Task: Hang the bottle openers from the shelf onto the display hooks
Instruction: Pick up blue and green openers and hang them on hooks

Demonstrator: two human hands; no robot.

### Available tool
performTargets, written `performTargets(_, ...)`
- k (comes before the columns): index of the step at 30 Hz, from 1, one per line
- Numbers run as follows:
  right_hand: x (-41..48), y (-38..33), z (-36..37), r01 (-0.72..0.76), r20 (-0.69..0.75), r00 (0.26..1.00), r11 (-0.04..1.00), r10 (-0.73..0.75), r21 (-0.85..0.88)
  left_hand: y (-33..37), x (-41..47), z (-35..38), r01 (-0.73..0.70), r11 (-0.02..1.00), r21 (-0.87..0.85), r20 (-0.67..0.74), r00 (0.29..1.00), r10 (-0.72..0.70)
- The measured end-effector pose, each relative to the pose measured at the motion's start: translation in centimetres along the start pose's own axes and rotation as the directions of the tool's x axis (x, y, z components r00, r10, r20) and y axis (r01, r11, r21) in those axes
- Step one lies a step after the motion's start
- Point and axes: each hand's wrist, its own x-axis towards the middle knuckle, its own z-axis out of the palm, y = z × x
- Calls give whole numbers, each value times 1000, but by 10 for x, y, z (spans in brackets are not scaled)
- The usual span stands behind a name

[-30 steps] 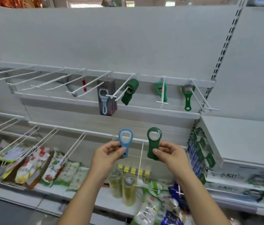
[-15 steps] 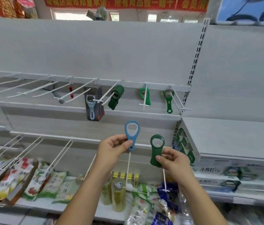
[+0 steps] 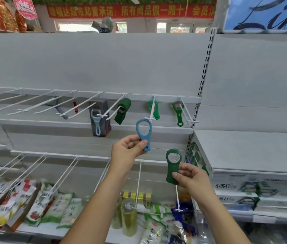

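Observation:
My left hand (image 3: 127, 151) grips a blue bottle opener (image 3: 144, 133) by its handle, its ring end up, just below the tip of a white display hook (image 3: 151, 113). That hook carries a green ring opener (image 3: 154, 109). My right hand (image 3: 191, 178) holds a dark green bottle opener (image 3: 172, 167) upright, lower and to the right. On neighbouring hooks hang a dark green textured opener (image 3: 123, 110), a slim green opener (image 3: 179, 112) and a boxed blue-grey opener (image 3: 99, 118).
Several bare white hooks (image 3: 38, 104) stick out along the upper rail to the left. A lower row of hooks (image 3: 65, 175) holds snack packets (image 3: 33, 203). Oil bottles (image 3: 129, 219) stand below my arms. A grey shelf (image 3: 248, 148) with boxed goods is on the right.
My left hand has raised the blue opener up toward the hook tip. My right hand has dropped slightly with the dark green opener. The view has tilted upward.

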Motion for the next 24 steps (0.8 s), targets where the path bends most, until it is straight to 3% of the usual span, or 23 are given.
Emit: performTargets(24, 6, -6, -3, 29, 58, 998, 1000, -29, -1, -9, -1, 11, -66, 998, -10, -1, 998, 66)
